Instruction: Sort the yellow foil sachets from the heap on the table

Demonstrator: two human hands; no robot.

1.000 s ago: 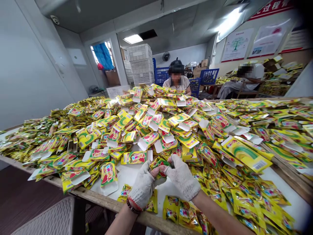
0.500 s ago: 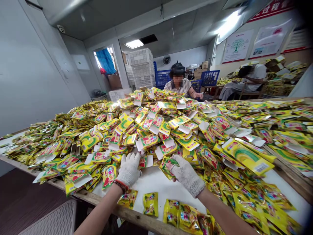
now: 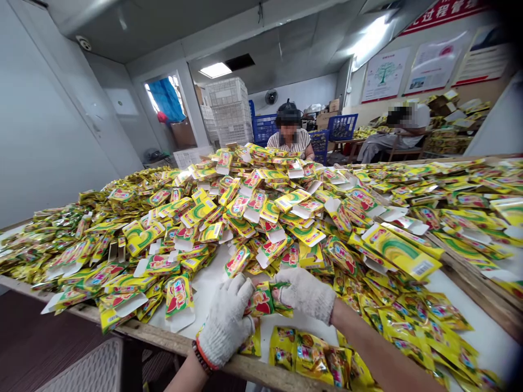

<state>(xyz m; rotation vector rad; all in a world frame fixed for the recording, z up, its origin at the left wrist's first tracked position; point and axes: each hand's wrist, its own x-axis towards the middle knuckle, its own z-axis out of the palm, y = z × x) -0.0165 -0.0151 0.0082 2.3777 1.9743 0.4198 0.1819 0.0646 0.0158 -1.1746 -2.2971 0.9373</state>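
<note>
Has closest a rough wooden table edge (image 3: pixel 157 336), in front of a large heap of yellow, green and red printed cardboard boxes (image 3: pixel 253 207). Shows just past that edge, nearer than the heap, a row of glossy yellow foil sachets (image 3: pixel 312 359) flat on a smooth white tabletop (image 3: pixel 206 279). Grips with the left hand (image 3: pixel 229 320), gloved in off-white knit above a dark beaded bracelet (image 3: pixel 201 356), one end of a small flat green, yellow and red box (image 3: pixel 260 300), just in front of the heap. Pinches with the right hand (image 3: pixel 308 294), gloved alike, a green and yellow packet (image 3: pixel 285 311) at the opposite end. Holds both hands near each other, clamped on box and packet with only these between. Cannot tell, behind the fingers, whether inside the box or merely touching it. Has more loose yellow sachets (image 3: pixel 408 332) spread at the heap's front right, and a bare wooden divider strip (image 3: pixel 474 280) to the heap's right. Faces, behind the heap, a co-worker in a striped top (image 3: pixel 302 141), then stacked white plastic crates (image 3: pixel 231 111) and, behind the heap's right, pale wall posters (image 3: pixel 386 74).
</note>
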